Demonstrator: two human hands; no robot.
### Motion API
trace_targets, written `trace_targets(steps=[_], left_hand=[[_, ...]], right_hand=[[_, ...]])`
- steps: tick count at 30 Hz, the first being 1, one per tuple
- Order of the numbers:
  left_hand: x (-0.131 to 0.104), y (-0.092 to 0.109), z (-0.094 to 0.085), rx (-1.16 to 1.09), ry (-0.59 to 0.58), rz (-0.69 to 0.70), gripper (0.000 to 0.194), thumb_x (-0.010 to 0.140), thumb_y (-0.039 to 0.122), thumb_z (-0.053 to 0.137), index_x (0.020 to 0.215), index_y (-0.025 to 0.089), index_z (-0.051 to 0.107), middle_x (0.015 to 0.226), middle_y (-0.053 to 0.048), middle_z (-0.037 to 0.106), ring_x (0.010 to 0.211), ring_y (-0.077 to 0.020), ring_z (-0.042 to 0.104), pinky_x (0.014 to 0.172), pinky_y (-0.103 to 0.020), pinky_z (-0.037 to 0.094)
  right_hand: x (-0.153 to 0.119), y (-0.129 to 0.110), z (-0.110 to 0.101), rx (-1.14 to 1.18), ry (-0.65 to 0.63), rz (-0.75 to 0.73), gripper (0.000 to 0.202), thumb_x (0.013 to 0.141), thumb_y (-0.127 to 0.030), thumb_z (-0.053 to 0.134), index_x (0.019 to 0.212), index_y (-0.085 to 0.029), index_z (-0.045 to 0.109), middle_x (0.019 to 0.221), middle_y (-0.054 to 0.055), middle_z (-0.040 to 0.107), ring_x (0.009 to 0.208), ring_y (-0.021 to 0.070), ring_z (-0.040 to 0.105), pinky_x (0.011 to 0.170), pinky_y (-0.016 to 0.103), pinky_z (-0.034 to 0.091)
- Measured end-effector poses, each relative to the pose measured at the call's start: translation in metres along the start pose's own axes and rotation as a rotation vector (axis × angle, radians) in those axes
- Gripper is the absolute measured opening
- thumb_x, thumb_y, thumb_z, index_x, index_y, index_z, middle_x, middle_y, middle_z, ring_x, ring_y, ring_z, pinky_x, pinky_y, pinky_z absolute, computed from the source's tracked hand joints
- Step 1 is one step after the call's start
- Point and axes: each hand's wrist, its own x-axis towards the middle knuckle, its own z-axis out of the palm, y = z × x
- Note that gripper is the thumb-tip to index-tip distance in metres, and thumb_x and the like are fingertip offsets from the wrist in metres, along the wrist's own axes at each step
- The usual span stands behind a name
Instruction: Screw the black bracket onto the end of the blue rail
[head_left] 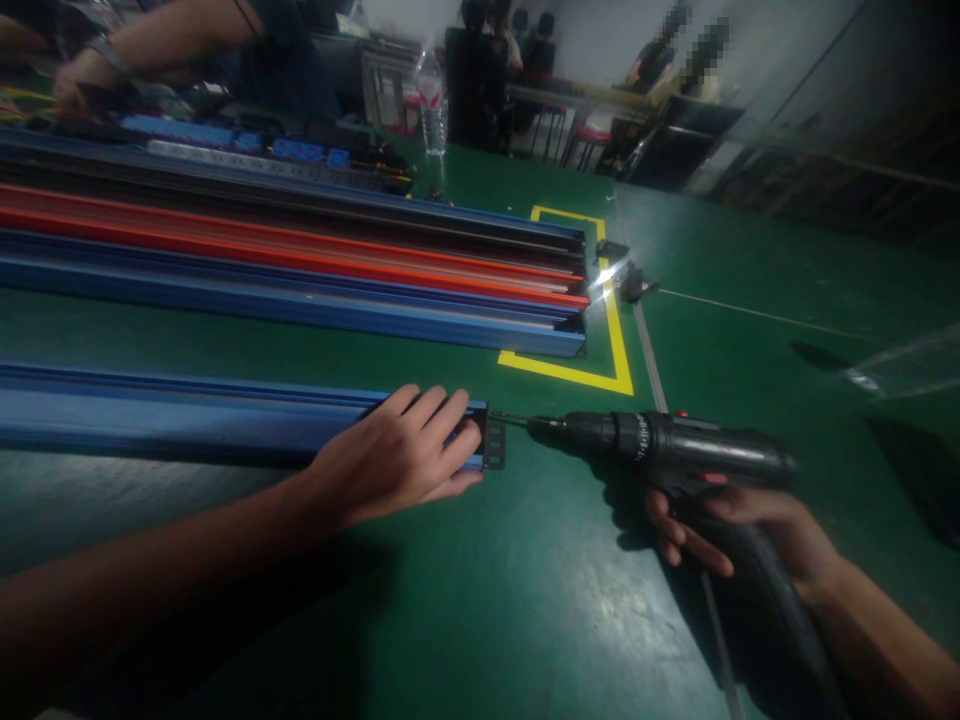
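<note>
We count one left hand [409,450], one right hand [757,530], one drill [712,450] at right, one separate blue rail [187,412] near left, one yellow tape outline [616,340] farther off, one far bottle [432,110] plus one right-side bottle [911,365], making two bottles.

Blue bar [187,415]: left end cut off; a stretch hidden beneath the left hand [405,450]
Drill bit [529,420]: tip too small to tell whether it meets the end plate [496,447]
Drill [712,447]: handle partly covered by the right hand [799,530]
Co-worker [180,50]: head cut off, fingers blurred
Clear object [915,365]: cropped at right (too smeared to name)
</note>
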Motion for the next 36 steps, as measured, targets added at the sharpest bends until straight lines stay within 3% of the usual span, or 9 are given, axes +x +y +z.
trace_targets(steps=[5, 36], left_hand=[[-0.0001, 0.0001, 0.0057, 0.002, 0.036, -0.011, 0.034, 0.102, 0.048, 0.044, 0.104, 0.015, 0.056, 0.117, -0.021, 0.064, 0.094, -0.0311, 0.064, 0.075, -0.04, 0.048], [-0.0002, 0.0005, 0.0072, -0.007, 0.03, -0.018, 0.033, 0.103, 0.046, 0.043, 0.106, 0.016, 0.055, 0.118, -0.021, 0.064, 0.095, -0.032, 0.064, 0.075, -0.041, 0.05]], right_hand=[[0.0013, 0.0002, -0.0009, -0.014, -0.003, 0.0, 0.037, 0.08, -0.025, 0.064, 0.107, -0.004, 0.077, 0.078, 0.013, 0.076, 0.052, 0.0131, 0.064, 0.08, 0.036, 0.061], [0.0017, -0.0011, 0.001, -0.034, 0.018, 0.005, 0.037, 0.079, -0.026, 0.065, 0.105, -0.002, 0.077, 0.077, 0.012, 0.075, 0.05, 0.0121, 0.063, 0.077, 0.035, 0.062]])
